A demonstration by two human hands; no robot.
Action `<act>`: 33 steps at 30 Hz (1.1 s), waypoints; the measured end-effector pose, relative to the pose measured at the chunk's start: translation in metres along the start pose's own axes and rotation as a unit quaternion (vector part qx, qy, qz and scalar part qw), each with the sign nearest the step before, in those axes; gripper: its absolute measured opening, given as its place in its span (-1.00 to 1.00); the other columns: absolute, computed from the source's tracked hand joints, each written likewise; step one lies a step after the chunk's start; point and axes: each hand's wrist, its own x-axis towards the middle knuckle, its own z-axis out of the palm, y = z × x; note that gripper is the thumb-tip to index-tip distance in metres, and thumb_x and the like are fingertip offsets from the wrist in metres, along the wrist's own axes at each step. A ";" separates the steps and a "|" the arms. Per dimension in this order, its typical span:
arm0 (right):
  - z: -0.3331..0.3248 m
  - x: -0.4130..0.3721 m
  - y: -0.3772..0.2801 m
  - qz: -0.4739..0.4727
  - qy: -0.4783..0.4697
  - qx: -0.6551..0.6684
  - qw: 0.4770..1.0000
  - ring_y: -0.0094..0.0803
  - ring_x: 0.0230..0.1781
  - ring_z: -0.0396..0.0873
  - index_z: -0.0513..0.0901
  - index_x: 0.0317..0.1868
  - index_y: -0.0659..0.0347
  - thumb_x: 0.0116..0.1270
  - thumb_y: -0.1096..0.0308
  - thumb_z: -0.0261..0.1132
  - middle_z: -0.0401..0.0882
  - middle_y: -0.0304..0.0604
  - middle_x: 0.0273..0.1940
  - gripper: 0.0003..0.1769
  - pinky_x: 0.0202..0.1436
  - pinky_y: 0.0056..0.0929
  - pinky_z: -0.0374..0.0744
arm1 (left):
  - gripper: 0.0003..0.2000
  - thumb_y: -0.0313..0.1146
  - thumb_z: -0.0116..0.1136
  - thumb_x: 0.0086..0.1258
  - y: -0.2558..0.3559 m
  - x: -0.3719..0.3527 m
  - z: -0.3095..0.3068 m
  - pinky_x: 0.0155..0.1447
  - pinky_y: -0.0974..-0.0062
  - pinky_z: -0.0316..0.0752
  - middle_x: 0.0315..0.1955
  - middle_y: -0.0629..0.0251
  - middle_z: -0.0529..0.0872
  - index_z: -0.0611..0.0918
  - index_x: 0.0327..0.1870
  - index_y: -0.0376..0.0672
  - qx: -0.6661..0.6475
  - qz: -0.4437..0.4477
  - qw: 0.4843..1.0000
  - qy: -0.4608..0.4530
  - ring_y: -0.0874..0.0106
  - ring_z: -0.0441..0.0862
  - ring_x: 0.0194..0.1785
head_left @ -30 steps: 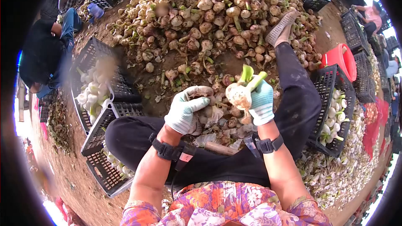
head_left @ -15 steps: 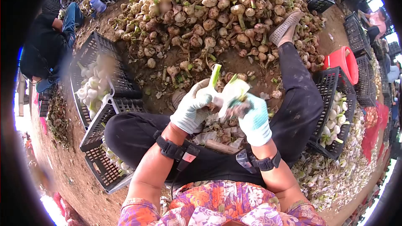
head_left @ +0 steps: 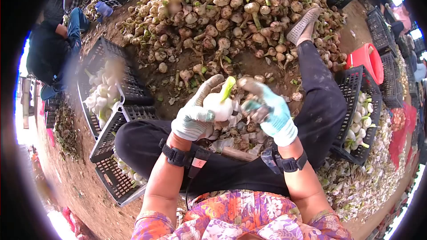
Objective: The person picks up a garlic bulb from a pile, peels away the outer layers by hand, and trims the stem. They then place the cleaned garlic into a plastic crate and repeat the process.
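My left hand, in a striped, dirt-stained glove, is closed around a white garlic bulb with a short green stem pointing up. Just to the right is my right hand, in a pale blue-green glove with dirty fingertips. Its fingers are apart and partly blurred, and I see nothing held in them. Below both hands, loose garlic skins lie on the ground between my legs, beside a short wooden piece.
A large heap of unpeeled garlic rises ahead. Black crates with white bulbs stand at left and right. A red bucket is behind the right crate. Peelings cover the ground at right. Another person sits at left.
The right hand has moved away from the bulb, and the pale skin that was at its fingers no longer shows there. In the left hand, the bulb's white, rounded side now shows.
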 end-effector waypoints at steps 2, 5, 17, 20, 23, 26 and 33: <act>0.000 -0.002 0.005 0.084 -0.093 -0.015 0.992 -0.53 -0.40 0.50 0.41 0.09 0.36 0.15 0.65 0.05 0.53 -0.17 -0.18 -0.57 -0.23 -0.55 0.52 | -0.08 -0.51 0.21 -0.23 -0.004 0.002 -0.001 0.10 0.38 0.41 0.17 0.01 0.30 0.07 0.33 -0.22 -0.013 -0.003 1.000 -0.003 0.15 0.45 0.06; 0.012 0.000 0.016 -0.197 -0.035 -0.415 0.888 -0.55 -0.42 0.49 0.52 -0.09 0.36 0.12 0.57 0.16 0.58 -0.22 -0.33 -0.71 -0.29 -0.60 0.50 | -0.09 -0.50 0.20 -0.22 -0.003 0.001 -0.008 0.13 0.32 0.38 0.16 -0.01 0.33 0.08 0.33 -0.21 -0.027 -0.043 0.999 -0.005 0.18 0.42 0.09; 0.036 -0.006 0.024 -0.010 0.107 0.022 0.994 -0.66 -0.48 0.45 0.55 -0.27 0.36 0.18 0.50 0.23 0.56 -0.27 -0.44 -0.88 -0.41 -0.66 0.47 | -0.48 -0.09 0.10 0.25 -0.019 0.016 -0.023 0.05 0.48 0.43 -0.11 0.20 0.54 0.36 0.09 -0.31 0.196 0.046 0.975 0.098 0.39 0.52 -0.07; 0.028 -0.007 0.047 -0.022 0.079 -0.003 0.997 -0.51 -0.37 0.51 0.54 -0.25 0.37 0.08 0.54 0.26 0.57 -0.21 -0.37 -0.81 -0.28 -0.58 0.49 | -0.72 -0.33 0.12 0.26 -0.019 0.010 -0.022 -0.11 0.59 0.47 -0.22 0.19 0.60 0.53 -0.12 -0.35 0.239 0.029 0.960 0.146 0.48 0.56 -0.20; -0.008 0.010 0.081 -0.049 0.201 -0.314 0.927 -0.33 -0.40 0.54 0.56 -0.27 0.28 0.08 0.58 0.19 0.58 -0.03 -0.36 -0.83 -0.28 -0.46 0.50 | -0.75 -0.30 0.10 0.28 -0.014 0.006 -0.016 -0.14 0.55 0.49 -0.25 0.14 0.61 0.58 -0.23 -0.36 0.231 0.057 0.955 0.176 0.45 0.58 -0.27; -0.010 0.004 0.067 -0.041 0.090 -0.473 0.876 -0.28 -0.48 0.53 0.57 -0.26 0.30 0.10 0.55 0.18 0.57 0.07 -0.43 -0.84 -0.31 -0.41 0.49 | -0.64 -0.21 0.05 0.31 -0.010 0.005 -0.014 -0.10 0.47 0.51 -0.20 0.06 0.60 0.53 -0.19 -0.44 0.127 0.030 0.986 0.105 0.35 0.59 -0.22; 0.013 0.008 0.022 -0.001 -0.055 -0.260 0.964 -0.48 -0.56 0.46 0.57 -0.26 0.33 0.12 0.51 0.18 0.57 -0.11 -0.51 -0.84 -0.39 -0.56 0.47 | -0.52 0.00 0.04 0.25 -0.002 0.001 -0.019 -0.14 0.29 0.51 -0.49 0.02 0.58 0.52 -0.42 -0.40 -0.069 -0.039 0.995 0.066 0.18 0.57 -0.35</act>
